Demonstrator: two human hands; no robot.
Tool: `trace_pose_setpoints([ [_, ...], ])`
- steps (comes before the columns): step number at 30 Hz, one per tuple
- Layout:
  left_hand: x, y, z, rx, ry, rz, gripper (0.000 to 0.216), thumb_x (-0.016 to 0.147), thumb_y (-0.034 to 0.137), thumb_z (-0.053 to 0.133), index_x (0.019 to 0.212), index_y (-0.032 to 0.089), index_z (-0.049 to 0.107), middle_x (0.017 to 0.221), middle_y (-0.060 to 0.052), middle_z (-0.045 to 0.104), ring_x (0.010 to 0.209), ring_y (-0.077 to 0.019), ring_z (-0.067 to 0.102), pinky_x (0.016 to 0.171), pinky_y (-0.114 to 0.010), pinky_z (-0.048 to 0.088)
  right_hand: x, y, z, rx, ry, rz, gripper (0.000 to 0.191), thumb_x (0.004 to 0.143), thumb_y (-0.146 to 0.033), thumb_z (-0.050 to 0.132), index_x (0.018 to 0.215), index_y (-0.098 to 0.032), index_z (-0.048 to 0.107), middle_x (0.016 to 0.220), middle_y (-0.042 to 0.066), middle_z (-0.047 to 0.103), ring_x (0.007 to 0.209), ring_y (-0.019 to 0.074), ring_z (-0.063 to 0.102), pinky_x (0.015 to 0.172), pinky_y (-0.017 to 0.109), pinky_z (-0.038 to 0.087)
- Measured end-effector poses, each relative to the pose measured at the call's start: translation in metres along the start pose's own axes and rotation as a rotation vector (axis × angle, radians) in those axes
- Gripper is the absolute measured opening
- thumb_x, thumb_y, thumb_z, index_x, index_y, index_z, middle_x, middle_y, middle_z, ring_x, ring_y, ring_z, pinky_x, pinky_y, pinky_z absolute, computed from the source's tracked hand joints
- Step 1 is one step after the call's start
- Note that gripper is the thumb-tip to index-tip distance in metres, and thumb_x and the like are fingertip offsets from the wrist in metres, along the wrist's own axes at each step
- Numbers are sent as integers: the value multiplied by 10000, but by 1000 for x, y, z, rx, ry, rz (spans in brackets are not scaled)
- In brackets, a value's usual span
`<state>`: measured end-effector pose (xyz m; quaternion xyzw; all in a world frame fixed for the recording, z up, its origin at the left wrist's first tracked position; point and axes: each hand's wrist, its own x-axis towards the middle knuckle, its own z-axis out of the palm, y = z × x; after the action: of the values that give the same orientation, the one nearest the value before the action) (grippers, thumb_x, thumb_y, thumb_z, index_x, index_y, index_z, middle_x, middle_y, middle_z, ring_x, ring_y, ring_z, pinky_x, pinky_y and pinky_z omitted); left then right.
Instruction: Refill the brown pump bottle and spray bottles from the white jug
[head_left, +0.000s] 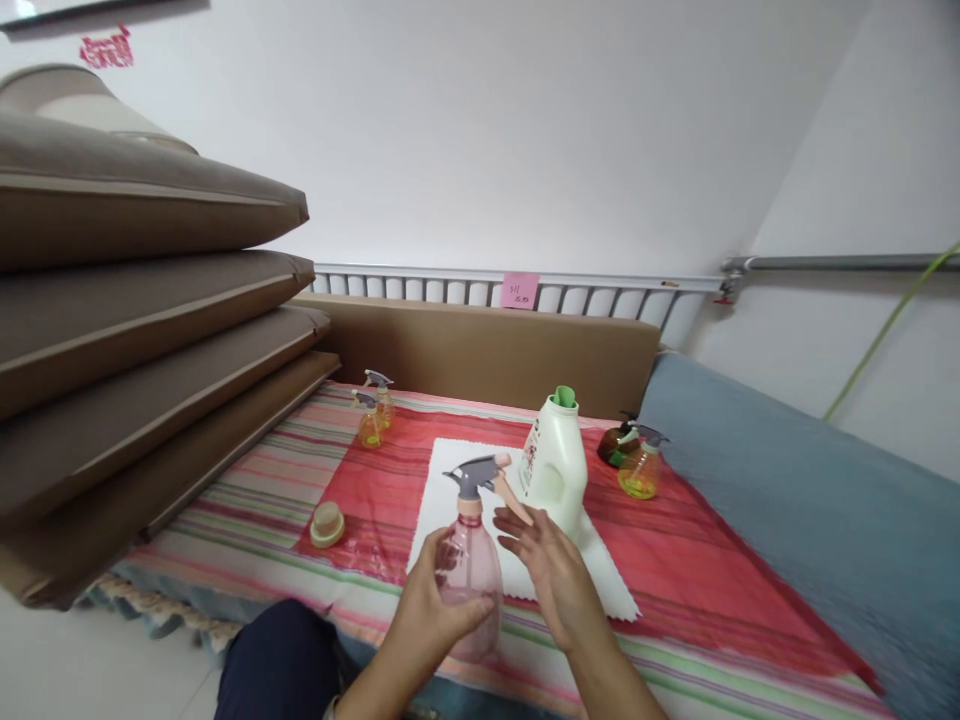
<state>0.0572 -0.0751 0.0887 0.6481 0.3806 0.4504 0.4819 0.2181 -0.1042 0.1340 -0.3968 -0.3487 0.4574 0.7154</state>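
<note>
My left hand [441, 605] is wrapped round the body of a clear pink spray bottle [484, 565], held upright above the near edge of the striped cloth. The bottle has a grey spray head with a peach trigger and collar. To its right, my right hand [551, 570] has its fingers apart beside the trigger; whether they touch it I cannot tell. Just behind stands a pale green jug [559, 460] with an uncapped-looking neck and a green spout, on a white mat [442, 480]. A cream cap [327, 524] lies on the left.
Two small yellow spray bottles [371, 425] stand at the back left. Another yellow spray bottle [640, 470] and a dark brown bottle [613, 445] are on the right. Stacked brown cushions [150, 290] rise at the left. A long brown cushion [480, 350] leans against the radiator [450, 290].
</note>
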Motion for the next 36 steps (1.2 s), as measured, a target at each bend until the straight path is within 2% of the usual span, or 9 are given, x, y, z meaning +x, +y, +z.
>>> trace_pose_setpoints([
  [2,4,-5,-3,112,102,-26,730,551,275,714,1197,144,398,1115,-134,556,1028,-290,544,884,-422,447,-3,1,-7,-91,189,-71,403,736,-559,595,879,-185,646,914,101,686,873,269,622,790,421,470],
  [4,6,-8,-5,200,168,-16,712,558,260,706,1193,149,404,1123,-126,554,1060,-288,533,917,-431,428,-11,-3,-8,-258,249,-168,347,760,-518,586,870,-191,631,898,81,679,834,243,620,778,385,474],
  [9,4,-9,0,323,220,98,715,580,288,716,1202,136,399,1170,-134,540,1110,-290,512,959,-462,404,-21,-13,17,-689,-2,-237,327,791,-447,560,984,-188,618,1011,95,655,913,245,602,790,347,473],
  [17,-1,-10,6,522,206,322,745,602,333,725,1243,131,405,1186,-160,541,1102,-317,515,942,-486,417,6,-4,38,-728,12,-168,343,746,-424,614,998,-194,587,884,42,681,798,226,638,741,341,499],
  [23,-11,-57,-8,339,94,99,768,562,274,741,1231,121,394,1223,-173,533,1154,-318,491,994,-478,375,32,-48,40,-464,46,-292,389,714,-459,643,966,-168,586,881,60,656,758,228,645,726,374,505],
  [27,-19,-86,-39,152,110,-99,767,552,251,717,1228,144,370,1233,-167,535,1156,-322,504,946,-458,429,66,-81,32,-474,83,-356,455,809,-552,460,1121,-221,465,979,47,617,701,165,643,627,312,530],
  [29,-20,-91,-54,78,161,-104,764,542,273,721,1213,145,378,1234,-170,534,1157,-326,505,939,-452,439,83,-70,24,-639,43,-265,438,841,-542,384,1116,-211,467,943,48,632,654,153,638,591,295,527],
  [32,-20,-90,-66,-15,181,-59,773,497,317,762,1169,144,421,1198,-166,562,1129,-331,527,953,-451,434,97,-16,10,-863,-14,-115,270,771,-407,548,886,-166,585,669,24,637,507,165,601,493,276,480],
  [36,-20,-89,-67,-131,262,-16,846,458,484,776,1167,166,443,1185,-154,578,1106,-349,540,947,-471,441,90,68,-6,-1129,-50,-83,232,662,-146,640,888,-197,626,740,19,664,705,192,631,644,282,465],
])
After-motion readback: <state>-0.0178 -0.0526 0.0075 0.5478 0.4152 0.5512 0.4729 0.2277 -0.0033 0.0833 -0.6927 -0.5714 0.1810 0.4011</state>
